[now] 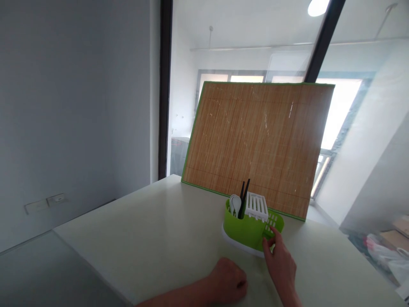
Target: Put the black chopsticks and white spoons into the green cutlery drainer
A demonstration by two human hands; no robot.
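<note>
A green cutlery holder (241,230) stands upright on a white base (234,244). White spoons (235,204) and black chopsticks (244,198) lean in its left compartment. Over the middle sits a white slotted rack (256,206), tilted. My right hand (281,260) is at the holder's right front, thumb and forefinger bent together at the low rim of the right compartment; the hand partly covers the contact. My left hand (228,279) rests on the table in front of the holder, curled into a fist, apart from it, with nothing visible in it.
The white table (153,230) reaches a corner at the far left. Behind the holder a green-edged bamboo mat (255,145) leans against a glass partition with a dark frame (165,85). Plastic bags (383,251) lie beyond the table's right side.
</note>
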